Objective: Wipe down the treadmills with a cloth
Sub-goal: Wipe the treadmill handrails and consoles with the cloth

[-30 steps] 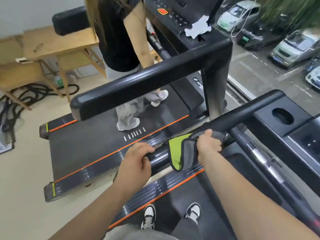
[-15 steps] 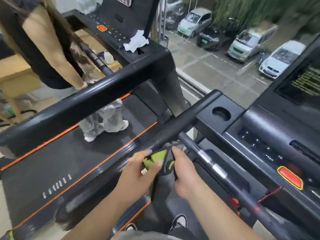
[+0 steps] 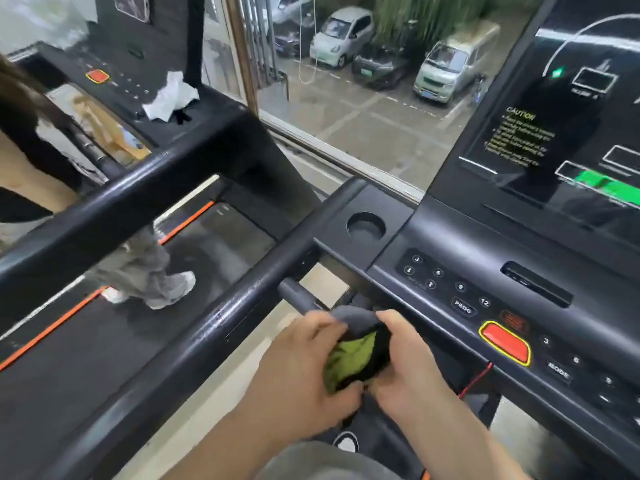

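Now, left hand (image 3: 304,368) and right hand (image 3: 410,370) close together, fingers of each curled round a bunched grey-and-lime fabric cloth (image 3: 353,355) held between them, short grey handlebar stub (image 3: 294,294) just beyond the left hand, long black side rail (image 3: 207,327) further left, black treadmill console (image 3: 467,244) and its red oval stop button (image 3: 505,342) right of the right hand.

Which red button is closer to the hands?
The red button on the near console, just right of the right hand gripping the cloth. The other red button sits far left on the neighbouring treadmill, by a white tissue.
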Motion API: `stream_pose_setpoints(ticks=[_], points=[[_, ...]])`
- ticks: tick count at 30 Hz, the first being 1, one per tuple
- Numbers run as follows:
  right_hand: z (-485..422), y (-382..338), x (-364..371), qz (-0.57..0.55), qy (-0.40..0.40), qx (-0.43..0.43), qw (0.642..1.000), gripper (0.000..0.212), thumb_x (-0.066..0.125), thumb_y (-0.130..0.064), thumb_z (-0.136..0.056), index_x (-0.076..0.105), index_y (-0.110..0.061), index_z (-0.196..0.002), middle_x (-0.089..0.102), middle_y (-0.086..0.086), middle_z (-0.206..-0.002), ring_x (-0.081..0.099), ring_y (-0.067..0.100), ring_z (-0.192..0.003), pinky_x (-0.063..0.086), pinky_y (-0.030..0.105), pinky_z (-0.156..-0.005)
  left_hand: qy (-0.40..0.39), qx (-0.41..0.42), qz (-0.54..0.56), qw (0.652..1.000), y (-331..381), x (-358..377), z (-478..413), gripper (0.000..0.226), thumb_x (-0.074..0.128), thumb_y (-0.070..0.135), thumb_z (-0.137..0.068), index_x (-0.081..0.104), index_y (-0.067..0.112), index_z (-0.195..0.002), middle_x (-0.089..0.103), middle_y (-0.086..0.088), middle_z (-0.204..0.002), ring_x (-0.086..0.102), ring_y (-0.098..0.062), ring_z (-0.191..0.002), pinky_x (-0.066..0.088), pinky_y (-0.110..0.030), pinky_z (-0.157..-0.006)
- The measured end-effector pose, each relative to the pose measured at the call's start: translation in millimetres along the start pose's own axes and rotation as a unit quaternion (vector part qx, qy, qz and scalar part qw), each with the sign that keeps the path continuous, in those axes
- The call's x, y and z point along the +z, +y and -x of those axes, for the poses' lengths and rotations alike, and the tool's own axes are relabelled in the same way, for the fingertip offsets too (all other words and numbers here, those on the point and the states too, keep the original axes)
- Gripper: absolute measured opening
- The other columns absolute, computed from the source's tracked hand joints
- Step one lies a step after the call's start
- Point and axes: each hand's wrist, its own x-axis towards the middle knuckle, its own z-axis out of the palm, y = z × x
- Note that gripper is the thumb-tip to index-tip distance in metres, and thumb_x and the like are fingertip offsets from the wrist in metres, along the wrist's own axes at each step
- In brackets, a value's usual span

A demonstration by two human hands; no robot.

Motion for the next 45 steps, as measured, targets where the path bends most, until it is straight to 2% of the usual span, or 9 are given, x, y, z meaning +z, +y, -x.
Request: stream_pose_setpoints(ticks=[6,10,14,18,20,24,30,39,45], points=[[25,-22,-13,-0.093,0.013,-0.053,0.994,0.020,0.054,-0.015,-0.092,0.066,-0.006,-0.104,0.068,0.019,-0.093,0.068,0.029,-0.073,0.057,0.035,-0.060,0.083,0.109,0.000,0.991,24,19,-23,0.030,0.074,0.025,-0.067,0.070,0.012,-0.094,0.066,-0.001,-0.114,0.061,-0.023,-0.104,0.049,-0.033,-0.092],[23,-22,4,0.054,0.097,-0.122,0.986,0.009,0.063,-0.022,-0.088,0.064,-0.019,-0.097,0.065,0.019,-0.104,0.069,0.028,-0.075,0.059,0.040,-0.055,0.063,-0.023,0.082,0.994,8,11,-33,0.013,0.058,0.030,-0.078,0.063,0.024,-0.088,0.065,0.011,-0.082,0.062,-0.014,-0.081,0.051,-0.035,-0.072],[8,-28,17,0.352,0.119,-0.165,0.914,0.035,0.063,-0.052,-0.092,0.071,-0.018,-0.085,0.067,0.014,-0.096,0.061,0.022,-0.075,0.048,0.032,-0.068,0.024,-0.197,0.226,0.954,-33,-4,-49,0.009,0.057,0.034,-0.081,0.055,0.029,-0.089,0.064,0.006,-0.070,0.063,-0.020,-0.069,0.052,-0.040,-0.065],[-12,-30,0,0.435,0.131,-0.182,0.872,0.028,0.063,-0.026,-0.095,0.063,-0.014,-0.070,0.059,-0.007,-0.063,0.052,0.015,-0.060,0.047,0.020,-0.060,-0.093,-0.197,-0.041,0.975,-91,-13,-70,0.029,0.067,0.030,-0.083,0.051,0.022,-0.106,0.068,-0.001,-0.095,0.067,-0.031,-0.090,0.042,-0.037,-0.066],[-23,-24,-19,0.513,0.156,-0.173,0.826,0.008,0.069,-0.030,-0.090,0.070,-0.023,-0.086,0.070,-0.016,-0.084,0.064,0.008,-0.081,0.054,0.025,-0.085,-0.095,-0.171,-0.121,0.973,-101,-11,-74,0.036,0.063,0.023,-0.086,0.052,0.016,-0.120,0.062,-0.009,-0.115,0.064,-0.037,-0.100,0.049,-0.040,-0.074],[-17,-20,-44,0.682,0.152,-0.061,0.713,0.055,0.077,-0.049,-0.082,0.061,-0.030,-0.131,0.060,-0.012,-0.133,0.056,0.013,-0.127,0.044,0.030,-0.106,-0.053,0.047,-0.190,0.979,-104,9,-79,0.067,0.061,0.024,-0.079,0.050,0.013,-0.145,0.046,-0.019,-0.148,0.046,-0.043,-0.133,0.042,-0.055,-0.111],[-7,-1,-69,0.773,0.178,-0.016,0.608,0.041,0.070,-0.047,-0.083,0.064,-0.030,-0.119,0.065,-0.007,-0.120,0.061,0.021,-0.118,0.053,0.032,-0.088,-0.175,0.110,-0.271,0.940,-120,45,-106,0.054,0.041,0.068,-0.095,0.074,0.026,-0.098,0.067,-0.003,-0.086,0.063,-0.032,-0.087,0.047,-0.046,-0.095],[-9,9,-83,0.759,0.236,-0.050,0.605,0.029,0.071,-0.047,-0.082,0.070,-0.036,-0.109,0.070,-0.014,-0.107,0.066,0.017,-0.107,0.054,0.029,-0.081,-0.171,0.186,-0.224,0.941,-24,96,-91,0.026,0.042,0.039,-0.097,0.060,0.023,-0.086,0.062,-0.005,-0.075,0.061,-0.029,-0.069,0.046,-0.036,-0.066],[-12,6,-79,0.750,0.252,-0.016,0.612,0.032,0.077,-0.049,-0.075,0.071,-0.036,-0.105,0.072,-0.010,-0.104,0.069,0.020,-0.101,0.053,0.027,-0.078,-0.163,0.256,-0.205,0.931,-63,104,-84,0.054,0.041,0.069,-0.097,0.061,0.021,-0.081,0.056,-0.004,-0.073,0.054,-0.028,-0.070,0.041,-0.040,-0.068]])
